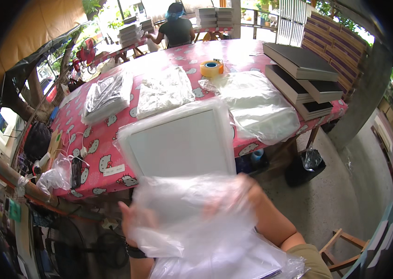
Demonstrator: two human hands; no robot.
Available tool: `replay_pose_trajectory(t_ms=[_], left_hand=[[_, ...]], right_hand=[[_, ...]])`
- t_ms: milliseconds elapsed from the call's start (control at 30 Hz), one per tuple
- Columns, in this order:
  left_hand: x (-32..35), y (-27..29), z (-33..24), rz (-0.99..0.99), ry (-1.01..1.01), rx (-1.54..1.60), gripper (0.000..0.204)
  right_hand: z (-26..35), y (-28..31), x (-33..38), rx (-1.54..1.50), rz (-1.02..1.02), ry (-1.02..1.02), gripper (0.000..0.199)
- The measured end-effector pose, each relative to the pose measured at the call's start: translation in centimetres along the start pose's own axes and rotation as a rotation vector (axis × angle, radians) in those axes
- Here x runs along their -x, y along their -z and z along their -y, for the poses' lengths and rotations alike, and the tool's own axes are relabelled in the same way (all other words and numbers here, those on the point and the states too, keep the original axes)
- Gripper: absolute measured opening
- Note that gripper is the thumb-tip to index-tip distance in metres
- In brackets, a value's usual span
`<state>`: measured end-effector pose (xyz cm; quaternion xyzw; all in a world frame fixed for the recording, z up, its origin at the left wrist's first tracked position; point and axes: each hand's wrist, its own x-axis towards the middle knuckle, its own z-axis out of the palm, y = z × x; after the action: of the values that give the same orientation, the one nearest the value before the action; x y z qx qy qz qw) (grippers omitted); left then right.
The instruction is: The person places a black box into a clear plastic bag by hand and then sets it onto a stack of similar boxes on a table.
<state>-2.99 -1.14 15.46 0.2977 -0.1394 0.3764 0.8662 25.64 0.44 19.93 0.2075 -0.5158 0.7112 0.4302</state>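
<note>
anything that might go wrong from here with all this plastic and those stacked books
The loose plastic between the left hand and right hand looks thin, so it could snag or tear.
The wrapped panel lies at the near edge of the table; a bump might push it off.
The black books are stacked unevenly near the table's right end and could slide if knocked.

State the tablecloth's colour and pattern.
The tablecloth is pink with white cartoon cat faces, showing best in the head view.
</note>
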Motion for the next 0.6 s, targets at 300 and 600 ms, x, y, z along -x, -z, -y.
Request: replay_pose_trajectory(t_ms=[300,600], left_hand=[[0.4,-2.2,-0.9,-0.206,-0.633,-0.056,0.059],[-6.2,-1.3,-6.2,-0.817,-0.283,-1.313,0.064]], right_hand=[[-1.2,0.9,4.3,0.177,0.094,-0.561,0.043],[7.1,6.0,-1.8,1.407,-0.852,-0.381,0.031]])
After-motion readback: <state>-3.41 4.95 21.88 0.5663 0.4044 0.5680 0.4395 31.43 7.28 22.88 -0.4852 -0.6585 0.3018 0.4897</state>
